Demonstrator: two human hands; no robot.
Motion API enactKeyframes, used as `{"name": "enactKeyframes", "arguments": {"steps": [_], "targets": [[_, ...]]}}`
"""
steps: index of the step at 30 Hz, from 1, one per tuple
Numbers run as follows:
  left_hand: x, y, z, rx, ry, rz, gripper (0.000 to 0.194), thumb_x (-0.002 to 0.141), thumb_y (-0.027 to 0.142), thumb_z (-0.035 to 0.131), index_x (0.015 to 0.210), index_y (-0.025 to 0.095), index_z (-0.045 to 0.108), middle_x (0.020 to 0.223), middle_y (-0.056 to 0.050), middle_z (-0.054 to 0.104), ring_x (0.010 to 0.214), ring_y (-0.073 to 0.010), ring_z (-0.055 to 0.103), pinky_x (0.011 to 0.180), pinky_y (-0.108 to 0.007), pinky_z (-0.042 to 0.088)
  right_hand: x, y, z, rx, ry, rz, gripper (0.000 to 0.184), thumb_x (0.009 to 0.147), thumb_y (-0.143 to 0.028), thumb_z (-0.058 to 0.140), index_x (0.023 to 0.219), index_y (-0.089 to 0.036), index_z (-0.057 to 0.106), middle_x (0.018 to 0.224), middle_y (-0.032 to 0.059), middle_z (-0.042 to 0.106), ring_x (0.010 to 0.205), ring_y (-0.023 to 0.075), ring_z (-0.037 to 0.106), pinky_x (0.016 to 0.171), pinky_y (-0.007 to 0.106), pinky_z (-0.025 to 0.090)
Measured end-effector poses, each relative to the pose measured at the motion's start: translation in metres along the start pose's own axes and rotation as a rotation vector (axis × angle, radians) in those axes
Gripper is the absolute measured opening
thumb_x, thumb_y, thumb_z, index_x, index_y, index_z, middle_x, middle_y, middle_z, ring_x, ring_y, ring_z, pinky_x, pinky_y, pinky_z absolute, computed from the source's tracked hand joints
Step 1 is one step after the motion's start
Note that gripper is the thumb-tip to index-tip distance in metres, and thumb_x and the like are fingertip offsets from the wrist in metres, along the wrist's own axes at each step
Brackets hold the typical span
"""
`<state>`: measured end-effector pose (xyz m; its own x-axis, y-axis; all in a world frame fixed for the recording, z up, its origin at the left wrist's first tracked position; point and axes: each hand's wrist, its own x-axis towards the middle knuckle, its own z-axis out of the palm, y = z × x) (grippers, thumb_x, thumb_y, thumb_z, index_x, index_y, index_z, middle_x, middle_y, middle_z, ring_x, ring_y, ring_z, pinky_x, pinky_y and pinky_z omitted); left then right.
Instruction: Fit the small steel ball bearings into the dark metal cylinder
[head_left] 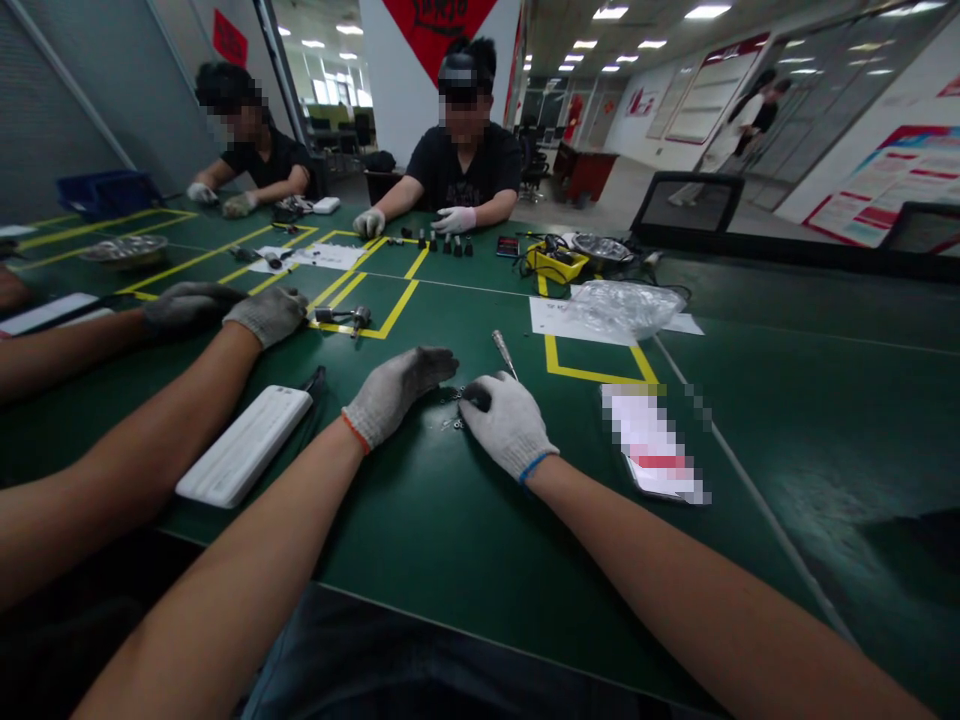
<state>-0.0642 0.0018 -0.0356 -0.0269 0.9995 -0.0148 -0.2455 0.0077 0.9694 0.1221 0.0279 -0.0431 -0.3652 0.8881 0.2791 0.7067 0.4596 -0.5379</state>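
My left hand (401, 390), in a grey-white knit glove with an orange cuff, rests on its edge on the green table, fingers stretched out. It shields the left side of a small cluster of tiny metal parts (456, 424), some of them ring-shaped. From the right, my right hand (511, 422), gloved with a blue cuff, reaches to the same parts with thumb and fingers curled together. What lies between those fingertips is hidden. A slim metallic tool, like a screwdriver handle (502, 350), sticks out beyond the right hand; whether it is touched cannot be seen.
A white power bank (247, 445) with a cable lies left, a phone (652, 445) right. Metal fittings (349, 318) sit inside yellow tape. Beyond are a plastic bag (626, 308) and a yellow bin (555, 262). A neighbour's gloved hand (268, 315) is close by; two people sit opposite.
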Motion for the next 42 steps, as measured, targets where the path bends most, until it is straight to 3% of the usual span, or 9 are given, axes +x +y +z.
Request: {"name": "enactKeyframes", "arguments": {"steps": [6, 9, 11, 14, 17, 24, 32, 38, 42], "targets": [[0.003, -0.001, 0.002, 0.072, 0.014, 0.016, 0.027, 0.093, 0.040, 0.057, 0.102, 0.021, 0.074, 0.114, -0.010, 0.078, 0.115, -0.0300, 0.072, 0.112, -0.053, 0.049, 0.004, 0.007, 0.000, 0.147, 0.021, -0.001, 0.009, 0.088, -0.027, 0.069, 0.086, -0.021, 0.075, 0.091, 0.0086, 0.071, 0.086, 0.0246, 0.065, 0.082, 0.040, 0.051], [0.000, 0.003, 0.005, 0.115, 0.045, 0.057, 0.031, 0.089, 0.043, 0.064, 0.105, 0.018, 0.074, 0.113, -0.013, 0.078, 0.108, -0.0302, 0.073, 0.106, -0.051, 0.054, 0.009, 0.010, 0.003, 0.514, 0.062, 0.039, 0.013, 0.085, -0.032, 0.070, 0.086, -0.020, 0.073, 0.087, 0.0062, 0.072, 0.082, 0.0220, 0.066, 0.080, 0.038, 0.053], [-0.004, 0.006, 0.009, 0.270, 0.071, 0.131, 0.034, 0.086, 0.043, 0.068, 0.107, 0.017, 0.074, 0.112, -0.013, 0.078, 0.105, -0.0289, 0.073, 0.102, -0.049, 0.056, 0.013, 0.012, 0.005, 0.860, 0.043, 0.116, 0.021, 0.082, -0.040, 0.073, 0.089, -0.020, 0.071, 0.082, 0.0034, 0.071, 0.076, 0.0195, 0.065, 0.072, 0.034, 0.053], [-0.010, 0.009, 0.017, 0.553, 0.071, 0.268, 0.033, 0.082, 0.037, 0.072, 0.110, 0.019, 0.075, 0.109, -0.010, 0.078, 0.101, -0.0266, 0.072, 0.096, -0.044, 0.058, 0.019, 0.017, 0.004, 1.279, -0.104, 0.275, 0.023, 0.081, -0.043, 0.074, 0.090, -0.023, 0.067, 0.077, 0.0001, 0.067, 0.068, 0.0165, 0.062, 0.062, 0.030, 0.052], [-0.014, 0.006, 0.025, 0.695, 0.036, 0.325, 0.039, 0.081, 0.031, 0.071, 0.117, 0.019, 0.074, 0.098, -0.007, 0.077, 0.089, -0.0236, 0.072, 0.085, -0.039, 0.059, 0.022, 0.021, -0.001, 1.500, -0.255, 0.405, 0.011, 0.089, -0.034, 0.068, 0.085, -0.024, 0.064, 0.077, -0.0006, 0.066, 0.068, 0.0150, 0.063, 0.065, 0.028, 0.055], [-0.016, 0.001, 0.028, 0.942, 0.100, 0.423, 0.034, 0.088, 0.037, 0.066, 0.117, 0.022, 0.075, 0.091, -0.006, 0.076, 0.080, -0.0233, 0.070, 0.080, -0.038, 0.056, 0.023, 0.025, -0.002, 1.469, -0.293, 0.350, 0.015, 0.096, -0.034, 0.064, 0.084, -0.024, 0.065, 0.080, 0.0012, 0.070, 0.073, 0.0175, 0.067, 0.072, 0.032, 0.061], [-0.016, 0.000, 0.027, 1.094, 0.103, 0.485, 0.035, 0.091, 0.038, 0.064, 0.121, 0.021, 0.071, 0.092, -0.006, 0.076, 0.077, -0.0216, 0.069, 0.078, -0.035, 0.055, 0.023, 0.019, -0.003, 1.716, -0.344, 0.535, 0.018, 0.099, -0.020, 0.058, 0.083, -0.022, 0.066, 0.075, -0.0010, 0.070, 0.064, 0.0137, 0.063, 0.066, 0.026, 0.058], [-0.016, -0.003, 0.030, 1.140, 0.101, 0.574, 0.039, 0.095, 0.033, 0.061, 0.130, 0.018, 0.065, 0.092, -0.005, 0.076, 0.078, -0.0191, 0.071, 0.076, -0.032, 0.057, 0.025, 0.028, 0.003, 1.849, -0.468, 0.473, 0.009, 0.092, -0.016, 0.070, 0.086, -0.021, 0.069, 0.076, -0.0030, 0.073, 0.067, 0.0104, 0.066, 0.066, 0.021, 0.057], [-0.016, -0.002, 0.031, 1.153, 0.103, 0.611, 0.036, 0.097, 0.033, 0.060, 0.129, 0.019, 0.065, 0.101, -0.006, 0.077, 0.085, -0.0191, 0.073, 0.081, -0.032, 0.058, 0.021, 0.026, 0.007, 1.774, -0.450, 0.367, 0.007, 0.087, -0.015, 0.077, 0.088, -0.021, 0.073, 0.081, -0.0034, 0.073, 0.072, 0.0101, 0.066, 0.067, 0.021, 0.055]]}}
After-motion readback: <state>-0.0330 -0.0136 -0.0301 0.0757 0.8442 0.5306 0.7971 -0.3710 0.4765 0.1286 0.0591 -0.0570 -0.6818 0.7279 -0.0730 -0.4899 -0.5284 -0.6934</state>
